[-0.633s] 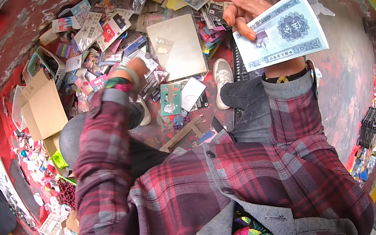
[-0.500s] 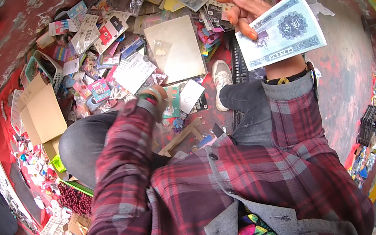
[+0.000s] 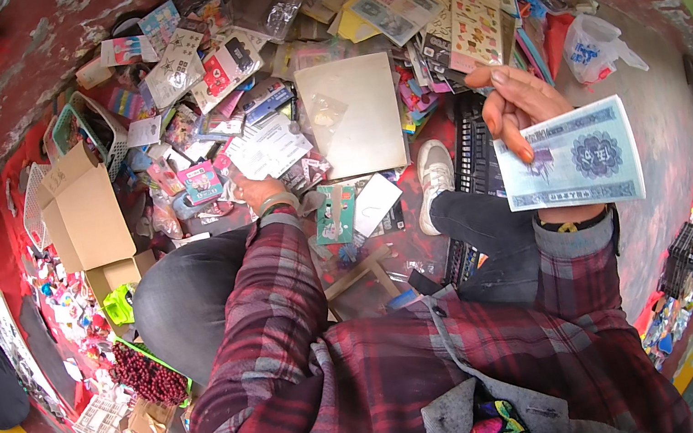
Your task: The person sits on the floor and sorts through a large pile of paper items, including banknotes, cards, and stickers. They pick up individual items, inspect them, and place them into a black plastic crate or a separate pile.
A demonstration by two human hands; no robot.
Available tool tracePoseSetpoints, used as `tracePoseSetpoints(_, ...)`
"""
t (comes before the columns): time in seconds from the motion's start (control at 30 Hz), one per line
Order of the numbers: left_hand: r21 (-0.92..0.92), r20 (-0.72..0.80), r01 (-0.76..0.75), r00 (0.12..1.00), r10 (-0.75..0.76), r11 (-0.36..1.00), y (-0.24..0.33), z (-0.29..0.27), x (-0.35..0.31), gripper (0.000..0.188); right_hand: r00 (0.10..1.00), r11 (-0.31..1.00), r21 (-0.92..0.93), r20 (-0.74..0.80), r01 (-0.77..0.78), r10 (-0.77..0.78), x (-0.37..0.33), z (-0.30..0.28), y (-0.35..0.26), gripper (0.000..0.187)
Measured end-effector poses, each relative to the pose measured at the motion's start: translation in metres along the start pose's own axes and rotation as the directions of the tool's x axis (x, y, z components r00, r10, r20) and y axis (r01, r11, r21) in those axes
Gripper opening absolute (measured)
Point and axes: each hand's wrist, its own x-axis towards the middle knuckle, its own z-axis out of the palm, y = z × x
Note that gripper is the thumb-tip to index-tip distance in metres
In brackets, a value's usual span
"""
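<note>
At the right, my right hand (image 3: 528, 103) is closed on a pale blue oversized banknote (image 3: 575, 156). My thumb and fingers pinch its upper left part, and its printed face is turned up. Over in the pile, my left hand (image 3: 261, 191) reaches down beside a white printed sheet (image 3: 268, 147) and a small pink-and-teal packet (image 3: 202, 182). Its fingers look apart with nothing visible in them, though the tips are partly lost in the clutter. A green card (image 3: 334, 215) and a white card (image 3: 376, 204) lie to the right of this hand.
A large cream board (image 3: 353, 122) lies mid-floor. Beyond it are sticker sheets (image 3: 470, 23) and another large banknote (image 3: 395, 8). A cardboard box (image 3: 86, 211) and plastic baskets (image 3: 93, 136) stand at left. A black keyboard (image 3: 471, 143) lies beside my shoe (image 3: 434, 178).
My left hand has moved left and forward into the pile. My right hand, still gripping the banknote, has come lower and slightly right. The whole view has shifted a little.
</note>
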Motion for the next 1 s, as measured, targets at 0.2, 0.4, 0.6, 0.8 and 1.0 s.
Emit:
tracePoseSetpoints(0.2,0.049,0.201,0.328,0.922,-0.331,0.943,-0.039,0.045,0.059,0.036,0.996,0.998,0.01,-0.065,-0.061,0.062,0.006,0.007,0.0,0.031)
tracePoseSetpoints(0.4,0.08,0.184,0.282,0.938,-0.293,0.956,0.017,0.003,0.018,0.032,0.995,0.996,-0.036,-0.06,-0.076,0.074,0.005,0.006,0.001,0.03)
tracePoseSetpoints(0.6,-0.085,0.201,0.337,0.928,-0.315,0.938,0.021,0.003,0.014,0.049,0.998,0.998,-0.023,-0.03,-0.062,0.062,0.003,0.003,0.003,0.028)
tracePoseSetpoints(0.8,-0.166,0.295,0.358,0.907,-0.3,0.919,-0.012,0.033,0.037,0.038,0.996,0.995,-0.014,-0.005,-0.094,0.094,0.004,0.002,0.003,0.027)
tracePoseSetpoints(1.0,-0.13,0.254,0.112,0.964,-0.077,0.985,-0.005,0.016,0.025,0.039,0.996,0.996,-0.059,-0.066,-0.062,0.058,-0.001,0.011,0.0,0.03)
